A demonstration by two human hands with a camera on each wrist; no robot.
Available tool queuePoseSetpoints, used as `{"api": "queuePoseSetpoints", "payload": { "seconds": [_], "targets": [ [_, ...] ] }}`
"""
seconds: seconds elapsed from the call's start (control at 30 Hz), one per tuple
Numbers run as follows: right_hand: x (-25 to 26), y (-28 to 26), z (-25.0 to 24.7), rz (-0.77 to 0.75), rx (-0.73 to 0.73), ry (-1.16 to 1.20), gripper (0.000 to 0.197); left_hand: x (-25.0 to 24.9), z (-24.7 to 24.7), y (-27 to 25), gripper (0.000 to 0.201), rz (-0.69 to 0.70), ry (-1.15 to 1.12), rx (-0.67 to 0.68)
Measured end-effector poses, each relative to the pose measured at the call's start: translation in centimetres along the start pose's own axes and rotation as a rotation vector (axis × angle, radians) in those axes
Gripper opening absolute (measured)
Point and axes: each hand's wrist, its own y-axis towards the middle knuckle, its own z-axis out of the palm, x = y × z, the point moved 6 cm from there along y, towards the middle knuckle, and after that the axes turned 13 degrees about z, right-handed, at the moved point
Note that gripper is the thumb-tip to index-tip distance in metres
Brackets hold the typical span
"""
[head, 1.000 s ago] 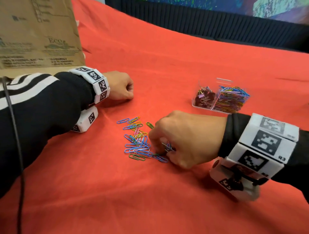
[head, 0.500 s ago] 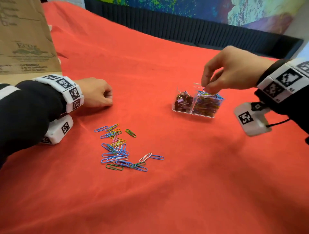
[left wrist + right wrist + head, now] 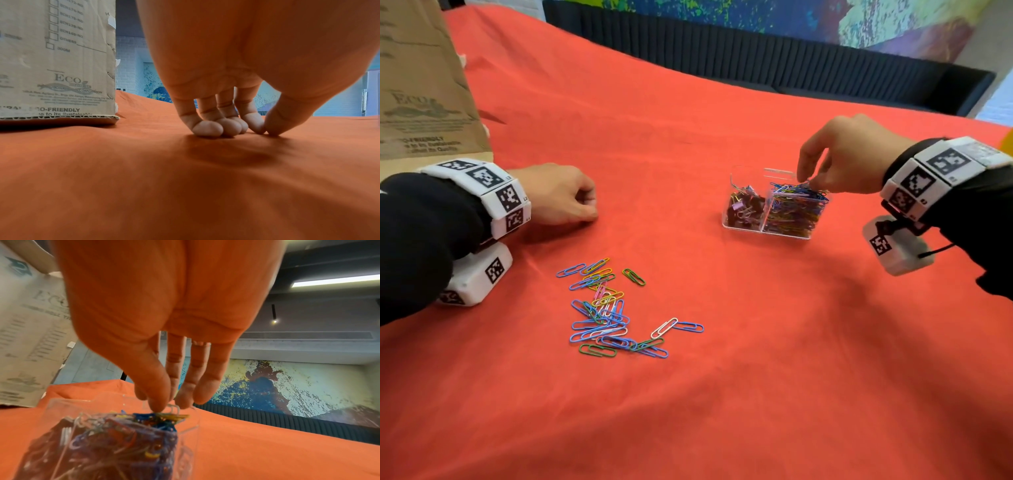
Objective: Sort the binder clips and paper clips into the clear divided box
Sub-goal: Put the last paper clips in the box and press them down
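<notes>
- The right hand (image 3: 849,154) was held over the clear divided box (image 3: 743,228), its fingertips (image 3: 158,404) lowered onto the top of the heap of paper clips (image 3: 796,205) in the right compartment.
- In the right wrist view the thumb and fingers were drawn together at a white wire loop on top of that heap; whether a clip was pinched or merely touched could not be told from the blurred picture.
- The left compartment of the box was seen to hold dark binder clips (image 3: 743,209), one of them purple, piled lower than the paper clips beside them.
- The box was set on the red cloth (image 3: 756,394), towards the right and farther from the person than the loose clips.
- A scatter of loose paper clips (image 3: 606,315) in blue, green, yellow, pink and white was left on the cloth, well apart from the box, nearer the person and to the left.
- A white paper clip (image 3: 664,328) and a blue paper clip (image 3: 688,327) were laid end to end at the right edge of that scatter.
- The left hand (image 3: 558,195) was rested on the cloth, its fingers (image 3: 207,128) curled under with the tips and thumb pressed to the fabric and nothing held.
- A cardboard box (image 3: 421,89) printed with "ECO" was stood at the far left, just behind the left wrist.
</notes>
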Motion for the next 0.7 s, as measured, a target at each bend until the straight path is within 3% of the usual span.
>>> {"api": "queuePoseSetpoints", "payload": {
  "seconds": [0.23, 0.43, 0.53, 0.63, 0.7],
  "targets": [
    [-0.7, 0.0, -0.4, 0.059, -0.034, 0.035, 0.025, 0.0, 0.0, 0.1, 0.014, 0.001, -0.006, 0.005],
    [3.2, -2.2, -1.0, -0.065, -0.095, 0.133, 0.015, -1.0, -0.7, -0.1, 0.016, 0.038, -0.009, -0.006],
    [8.7, -5.1, 0.8, -0.231, 0.105, 0.167, 0.012, -2.5, -1.6, -0.9, 0.027, 0.099, 0.002, 0.025],
    [14.0, -8.0, 3.2, -0.416, 0.320, 0.089, 0.037, -4.7, -1.5, -3.0, 0.044, 0.123, -0.014, 0.200],
    [16.7, -9.0, 4.6, -0.519, 0.365, 0.046, 0.060, -6.2, -1.4, -4.4, 0.058, 0.160, -0.007, 0.284]
  ]
}}
